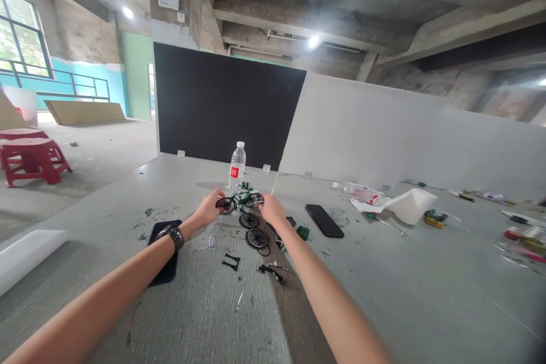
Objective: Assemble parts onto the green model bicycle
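Observation:
A small green model bicycle (242,199) with black wheels stands upright between my hands on the grey table (205,307). My left hand (211,206) closes on its left wheel, fingers pinched at the rim. At the other end, my right hand (271,208) grips the right wheel, its fingertips partly hidden. Just in front lie two loose black wheels, a nearer one (257,238) and a farther one (249,220). Small black parts (231,261) and a black curved piece (272,273) lie closer to me. Behind the bicycle is a clear water bottle (238,166), upright with a white cap.
A phone (324,220) lies to the right and a dark tablet-like slab (166,264) under my left wrist. Farther right are a lying bottle (360,192) and crumpled white paper (409,206). A black panel (226,105) bounds the back; red stools (32,156) stand left.

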Action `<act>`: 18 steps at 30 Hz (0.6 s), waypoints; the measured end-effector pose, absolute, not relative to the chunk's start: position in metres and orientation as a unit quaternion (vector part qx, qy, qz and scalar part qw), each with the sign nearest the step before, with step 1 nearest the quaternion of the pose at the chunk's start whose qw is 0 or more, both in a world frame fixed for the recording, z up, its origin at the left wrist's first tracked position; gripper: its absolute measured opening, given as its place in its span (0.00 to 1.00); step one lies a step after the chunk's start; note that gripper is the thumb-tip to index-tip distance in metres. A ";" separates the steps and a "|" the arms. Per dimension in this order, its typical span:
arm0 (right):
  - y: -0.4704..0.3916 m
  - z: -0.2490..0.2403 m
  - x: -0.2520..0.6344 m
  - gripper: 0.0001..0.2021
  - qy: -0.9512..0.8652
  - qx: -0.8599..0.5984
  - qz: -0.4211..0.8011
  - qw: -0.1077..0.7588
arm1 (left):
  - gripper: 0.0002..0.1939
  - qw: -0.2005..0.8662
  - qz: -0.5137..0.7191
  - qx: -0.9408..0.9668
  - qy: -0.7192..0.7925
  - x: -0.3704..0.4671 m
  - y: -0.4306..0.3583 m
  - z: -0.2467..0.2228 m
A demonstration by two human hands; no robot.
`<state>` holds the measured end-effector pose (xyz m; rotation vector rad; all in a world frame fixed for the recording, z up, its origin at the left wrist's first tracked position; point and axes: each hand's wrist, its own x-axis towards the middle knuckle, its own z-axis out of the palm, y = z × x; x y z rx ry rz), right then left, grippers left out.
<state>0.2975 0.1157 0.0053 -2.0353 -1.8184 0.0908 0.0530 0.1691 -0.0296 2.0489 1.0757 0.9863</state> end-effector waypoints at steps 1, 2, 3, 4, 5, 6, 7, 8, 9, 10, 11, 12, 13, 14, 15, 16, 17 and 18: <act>0.116 0.005 0.298 0.15 -0.648 -0.734 0.037 0.201 | 0.16 0.298 0.365 0.783 0.405 0.052 0.167 -0.029; 0.115 0.005 0.298 0.15 -0.643 -0.739 0.043 0.197 | 0.15 0.291 0.358 0.790 0.403 0.052 0.165 -0.028; 0.116 0.005 0.298 0.15 -0.639 -0.743 0.049 0.195 | 0.15 0.284 0.352 0.797 0.400 0.052 0.164 -0.027; 0.116 0.005 0.298 0.15 -0.634 -0.746 0.056 0.193 | 0.14 0.278 0.346 0.804 0.397 0.052 0.162 -0.026; 0.117 0.006 0.299 0.15 -0.630 -0.750 0.063 0.192 | 0.14 0.272 0.341 0.809 0.394 0.052 0.161 -0.025; 0.118 0.006 0.299 0.15 -0.626 -0.752 0.071 0.191 | 0.13 0.269 0.337 0.813 0.392 0.052 0.160 -0.024; 0.120 0.007 0.299 0.15 -0.623 -0.754 0.080 0.192 | 0.13 0.266 0.334 0.816 0.389 0.052 0.159 -0.023; 0.121 0.008 0.299 0.15 -0.621 -0.754 0.089 0.192 | 0.13 0.264 0.333 0.819 0.387 0.052 0.158 -0.022; 0.123 0.008 0.299 0.15 -0.620 -0.754 0.099 0.194 | 0.13 0.263 0.332 0.820 0.384 0.052 0.157 -0.021; 0.125 0.008 0.299 0.15 -0.618 -0.754 0.108 0.196 | 0.13 0.263 0.333 0.821 0.382 0.052 0.157 -0.020; 0.126 0.008 0.299 0.15 -0.616 -0.753 0.118 0.199 | 0.12 0.263 0.335 0.821 0.380 0.052 0.157 -0.019; 0.128 0.008 0.299 0.15 -0.613 -0.753 0.128 0.202 | 0.12 0.263 0.338 0.821 0.378 0.052 0.157 -0.019; 0.129 0.007 0.300 0.15 -0.611 -0.752 0.138 0.206 | 0.12 0.263 0.341 0.820 0.377 0.052 0.157 -0.018; 0.130 0.007 0.300 0.16 -0.608 -0.751 0.149 0.211 | 0.12 0.264 0.345 0.818 0.376 0.052 0.157 -0.018; 0.131 0.006 0.301 0.16 -0.605 -0.749 0.160 0.217 | 0.12 0.266 0.348 0.817 0.375 0.052 0.157 -0.018; 0.131 0.005 0.301 0.16 -0.602 -0.747 0.173 0.224 | 0.12 0.268 0.350 0.816 0.373 0.052 0.157 -0.018; 0.132 0.004 0.302 0.16 -0.597 -0.745 0.185 0.232 | 0.12 0.270 0.353 0.815 0.371 0.052 0.158 -0.019; 0.132 0.004 0.302 0.16 -0.592 -0.742 0.199 0.242 | 0.12 0.273 0.356 0.814 0.370 0.052 0.158 -0.019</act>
